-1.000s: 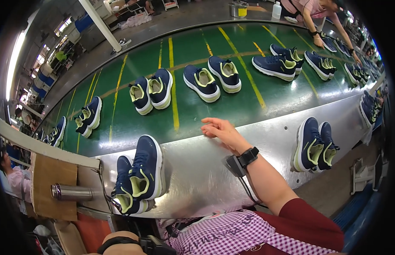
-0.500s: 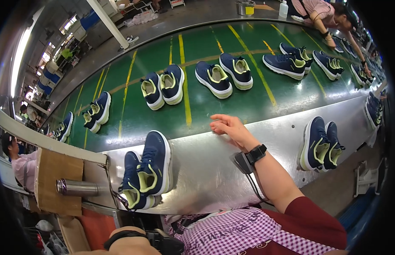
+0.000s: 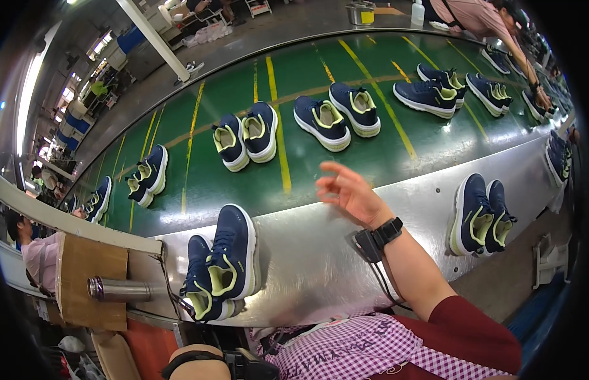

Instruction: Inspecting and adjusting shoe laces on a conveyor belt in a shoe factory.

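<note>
One right hand (image 3: 356, 197) | half-open, fingers curled, empty | over green belt (image 3: 240, 193) | left hand unseen

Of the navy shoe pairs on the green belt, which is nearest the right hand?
The pair straight beyond the right hand, between two long yellow stripes; the other pairs on the belt lie farther off to its left or right.

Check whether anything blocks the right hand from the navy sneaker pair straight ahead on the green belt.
Nothing visible does: only bare green belt lies between the right hand and that navy sneaker pair. The left ledge pair and right ledge pair, on the metal ledge, sit off to either side.
</note>
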Tool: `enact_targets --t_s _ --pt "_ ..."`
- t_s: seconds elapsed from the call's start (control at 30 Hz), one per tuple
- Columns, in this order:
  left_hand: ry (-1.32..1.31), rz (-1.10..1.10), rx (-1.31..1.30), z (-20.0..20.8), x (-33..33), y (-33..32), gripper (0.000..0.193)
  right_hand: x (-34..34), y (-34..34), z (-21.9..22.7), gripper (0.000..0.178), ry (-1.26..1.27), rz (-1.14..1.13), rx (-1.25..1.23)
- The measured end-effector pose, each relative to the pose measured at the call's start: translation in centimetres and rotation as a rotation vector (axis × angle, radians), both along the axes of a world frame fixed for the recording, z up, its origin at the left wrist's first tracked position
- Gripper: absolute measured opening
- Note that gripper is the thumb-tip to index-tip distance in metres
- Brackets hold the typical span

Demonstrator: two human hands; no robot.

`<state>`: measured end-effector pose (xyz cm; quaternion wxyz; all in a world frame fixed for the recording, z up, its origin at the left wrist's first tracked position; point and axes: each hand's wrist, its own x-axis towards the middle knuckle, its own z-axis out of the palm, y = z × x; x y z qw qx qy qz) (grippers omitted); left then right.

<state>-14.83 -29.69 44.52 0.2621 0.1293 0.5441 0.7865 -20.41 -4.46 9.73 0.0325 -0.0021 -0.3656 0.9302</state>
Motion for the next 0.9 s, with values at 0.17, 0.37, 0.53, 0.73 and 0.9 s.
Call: enact_targets --t_s 0.17,0.37,0.53,0.73,0.9 --pt "-0.082 0.003 -0.001 0.0 0.6 -0.3 0.048 -0.2 -1.4 -0.7 0.047 -0.198 0.423 0.442" --pt "-0.125 0.009 -0.007 0.3 0.5 -1.0 0.047 -0.2 -1.6 -0.7 0.043 -0.307 0.231 0.215" --pt "-0.203 0.016 -0.012 0.4 0.4 -1.0 0.046 -1.5 -1.9 -1.0 0.043 -0.29 0.214 0.204" --pt "-0.178 -0.1 -0.32 2.9 1.2 -2.0 0.034 -0.9 -1.8 -0.6 0.041 -0.321 0.188 0.206" --pt "0.197 -0.035 -0.91 3.4 1.1 -3.0 0.025 -1.4 -2.4 -0.3 0.04 -0.332 0.185 0.226"
